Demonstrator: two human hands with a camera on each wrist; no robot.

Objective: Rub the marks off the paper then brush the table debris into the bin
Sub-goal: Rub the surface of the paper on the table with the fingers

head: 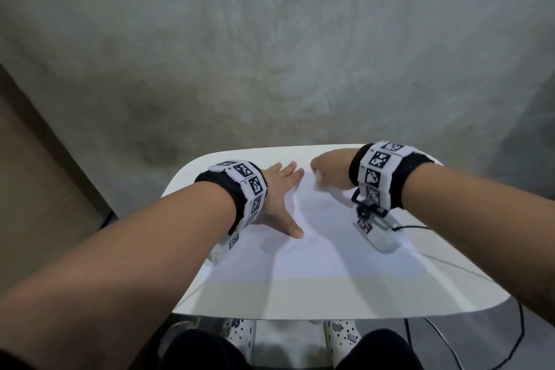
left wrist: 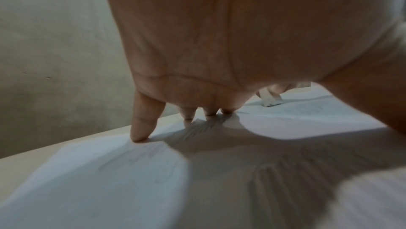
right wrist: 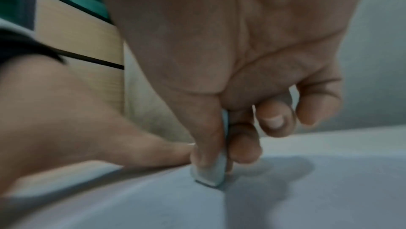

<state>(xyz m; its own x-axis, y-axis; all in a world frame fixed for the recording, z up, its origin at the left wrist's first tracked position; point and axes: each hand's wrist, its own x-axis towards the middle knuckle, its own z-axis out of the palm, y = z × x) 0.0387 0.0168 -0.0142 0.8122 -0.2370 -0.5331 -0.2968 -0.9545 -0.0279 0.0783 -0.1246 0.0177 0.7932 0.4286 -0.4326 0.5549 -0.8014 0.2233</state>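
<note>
Paper (head: 315, 252) lies under spread left hand (head: 279, 198); right hand (head: 330, 171) pinches eraser (right wrist: 211, 172) onto it.

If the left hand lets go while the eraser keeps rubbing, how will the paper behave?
The paper looks thin and light, so it would probably slide or crumple under the eraser. The left hand presses it flat with spread fingers, and the table looks smooth, giving little grip.
</note>
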